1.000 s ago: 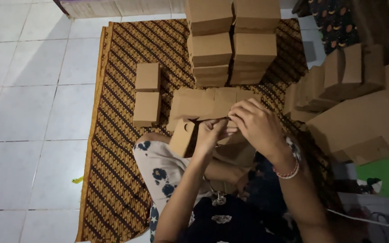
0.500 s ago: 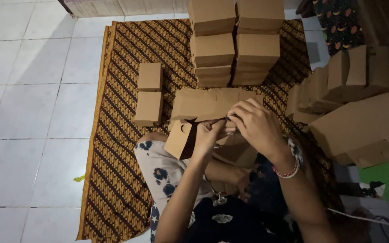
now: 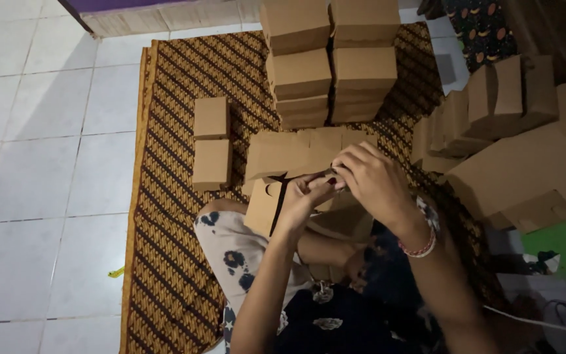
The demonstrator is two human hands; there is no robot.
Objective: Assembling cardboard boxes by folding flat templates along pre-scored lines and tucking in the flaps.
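A brown cardboard box blank [image 3: 283, 160], partly folded, is held up over my lap. My left hand [image 3: 306, 200] grips its lower flap, which has a curved slot cut in it. My right hand [image 3: 375, 180] pinches the box's upper right edge, fingers curled over the card. The two hands almost touch at the fingertips. A beaded bracelet sits on my right wrist. My knee in patterned cloth lies under the box.
Two tall stacks of finished brown boxes [image 3: 325, 62] stand at the far end of the patterned brown mat [image 3: 165, 216]. Two single boxes [image 3: 211, 141] lie to the left. Flat and half-folded blanks [image 3: 512, 137] pile up at the right. White tiled floor [image 3: 40, 164] lies left.
The hands and box have stayed in nearly the same place; the fingers have shifted slightly on the flap. The view has drifted a little.
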